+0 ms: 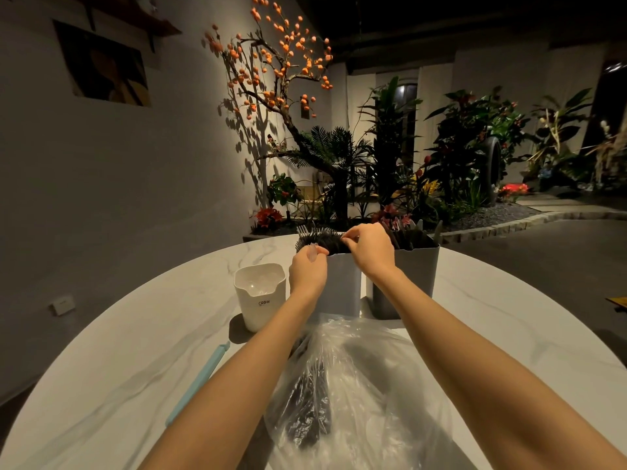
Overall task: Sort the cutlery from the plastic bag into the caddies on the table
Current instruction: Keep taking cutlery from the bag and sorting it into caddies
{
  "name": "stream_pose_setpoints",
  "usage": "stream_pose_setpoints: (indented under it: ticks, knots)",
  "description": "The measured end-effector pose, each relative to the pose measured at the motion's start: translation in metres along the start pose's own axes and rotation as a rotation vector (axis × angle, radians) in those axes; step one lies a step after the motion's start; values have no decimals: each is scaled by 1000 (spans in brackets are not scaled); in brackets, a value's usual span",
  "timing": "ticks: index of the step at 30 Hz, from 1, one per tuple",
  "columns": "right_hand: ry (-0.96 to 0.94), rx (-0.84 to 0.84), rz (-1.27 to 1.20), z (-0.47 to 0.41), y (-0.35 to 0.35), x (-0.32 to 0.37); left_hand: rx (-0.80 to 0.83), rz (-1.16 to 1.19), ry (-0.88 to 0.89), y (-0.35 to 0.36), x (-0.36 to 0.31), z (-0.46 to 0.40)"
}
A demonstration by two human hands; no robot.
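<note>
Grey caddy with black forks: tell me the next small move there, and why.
Probably let the fingers go and draw both hands back to the clear plastic bag: the right hand and left hand are at the grey caddy's rim, and dark cutlery remains bagged.

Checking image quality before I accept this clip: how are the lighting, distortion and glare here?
Head view: dim warm room, spotlight throwing the persimmon tree's shadow on the wall; wide-angle lens bows the marble table edge; sheen on the plastic bag hides the cutlery inside; both hands, left hand and right hand, readable, fingertips slightly soft.
</note>
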State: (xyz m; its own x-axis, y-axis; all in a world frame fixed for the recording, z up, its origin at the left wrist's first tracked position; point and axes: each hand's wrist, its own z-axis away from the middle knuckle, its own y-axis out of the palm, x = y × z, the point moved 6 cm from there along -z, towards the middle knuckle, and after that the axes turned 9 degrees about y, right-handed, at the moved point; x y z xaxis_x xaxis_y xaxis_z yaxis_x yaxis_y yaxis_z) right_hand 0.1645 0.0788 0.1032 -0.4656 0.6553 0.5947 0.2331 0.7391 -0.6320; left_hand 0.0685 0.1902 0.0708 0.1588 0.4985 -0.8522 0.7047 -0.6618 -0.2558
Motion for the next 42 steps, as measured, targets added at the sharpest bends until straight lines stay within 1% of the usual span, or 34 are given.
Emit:
stream_pose_setpoints:
  ticks: [3, 5, 7, 9, 11, 13, 16, 19, 23, 25, 27, 29, 32, 35, 38, 40, 42]
  knots:
    - [-70, -60, 14, 6, -9, 8, 12, 102, -20, 0, 1, 0]
    - [-167, -105, -68, 15, -15, 20, 28, 177, -36, -1, 2, 3]
    - [-242, -19, -275, 23, -15, 33, 70, 236, -42, -4, 1, 5]
    - [-267, 142, -408, 29, -11, 48, 129, 311, -64, -8, -3, 9]
    - [-265, 269, -428, 34, -6, 59, 171, 363, -106, -14, -6, 13]
    - [-236, 351, -422, 36, -3, 64, 200, 411, -155, -21, -4, 17]
    - [-207, 426, -390, 37, 4, 66, 225, 450, -206, -32, 1, 23]
    - [-178, 492, -376, 42, 10, 69, 289, 507, -212, -38, 0, 30]
    - [-143, 473, -446, 47, 13, 74, 344, 584, -231, -46, 3, 33]
    - [-148, 449, -474, 49, 12, 77, 354, 595, -252, -50, 8, 33]
    - [-164, 433, -449, 51, 13, 80, 360, 596, -276, -53, 14, 32]
    - [-177, 387, -383, 51, 14, 82, 357, 601, -302, -54, 18, 31]
    - [-186, 330, -220, 54, 16, 87, 299, 560, -342, -56, 23, 30]
    - [-172, 402, -92, 61, 22, 94, 287, 453, -352, -57, 26, 31]
    - [-116, 451, -62, 63, 29, 95, 382, 391, -370, -53, 23, 38]
    - [-66, 493, -102, 64, 32, 93, 404, 398, -382, -52, 22, 40]
    - [29, 575, -244, 66, 34, 90, 391, 415, -392, -53, 24, 39]
